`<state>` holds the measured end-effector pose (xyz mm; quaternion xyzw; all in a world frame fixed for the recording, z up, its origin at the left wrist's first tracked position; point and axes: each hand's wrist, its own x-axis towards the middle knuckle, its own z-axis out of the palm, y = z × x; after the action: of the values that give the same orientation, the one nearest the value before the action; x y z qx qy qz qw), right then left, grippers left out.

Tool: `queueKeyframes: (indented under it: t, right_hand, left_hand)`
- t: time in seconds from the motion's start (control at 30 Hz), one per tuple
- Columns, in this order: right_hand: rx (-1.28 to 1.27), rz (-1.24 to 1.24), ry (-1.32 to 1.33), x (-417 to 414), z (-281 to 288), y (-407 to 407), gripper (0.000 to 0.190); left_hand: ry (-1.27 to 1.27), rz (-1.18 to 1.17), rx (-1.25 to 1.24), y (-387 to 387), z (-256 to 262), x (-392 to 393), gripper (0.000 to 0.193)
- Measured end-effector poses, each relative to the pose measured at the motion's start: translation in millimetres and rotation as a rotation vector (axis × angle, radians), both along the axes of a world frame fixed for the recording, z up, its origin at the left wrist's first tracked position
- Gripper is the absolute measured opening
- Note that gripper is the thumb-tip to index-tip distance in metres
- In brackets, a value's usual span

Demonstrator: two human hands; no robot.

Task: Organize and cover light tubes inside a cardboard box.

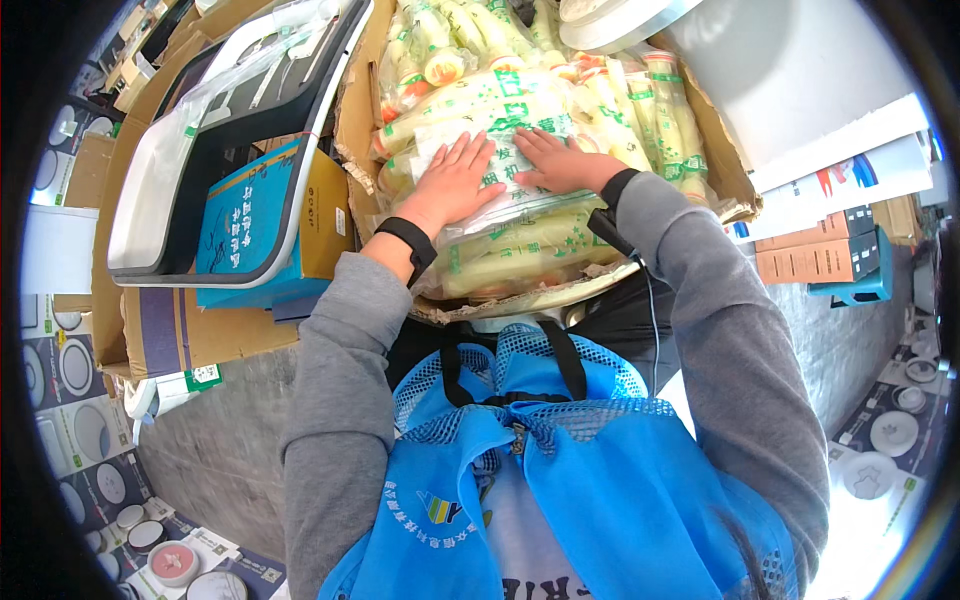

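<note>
Both hands lie palm down with spread fingers on a white plastic bag with green print (508,196), near the top middle of the view. My left hand (456,180) presses on the bag's left part, a black band around its wrist. My right hand (559,162) rests on its upper right part, also with a black band at the wrist. Beneath and around the bag, several pale yellow rolls wrapped in printed clear plastic (517,259) fill an open cardboard box (720,135). A black device with a cable (611,231) hangs by the right wrist. Neither hand grips anything.
To the left, a white-rimmed rectangular frame (202,280) lies over a blue box (244,217) and a cardboard carton (210,337). A round white object (622,26) overhangs the box's far edge. Orange boxes (814,255) and a teal stool (855,291) stand at right; round lamps (172,562) lie lower left.
</note>
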<state>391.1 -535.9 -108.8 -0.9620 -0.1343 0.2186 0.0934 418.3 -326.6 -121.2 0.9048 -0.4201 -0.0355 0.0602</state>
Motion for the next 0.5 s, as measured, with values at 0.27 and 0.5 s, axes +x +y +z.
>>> queueKeyframes:
  t: [0.27,0.5]
  right_hand:
    - [0.011,0.004,-0.014,9.1,5.1,-35.9,0.082]
    - [0.060,0.174,0.009,10.5,-2.2,9.2,0.088]
  left_hand:
    - [-0.029,0.146,0.145,3.6,25.2,-3.9,0.074]
    - [0.119,0.054,0.084,-22.1,12.6,-15.9,0.086]
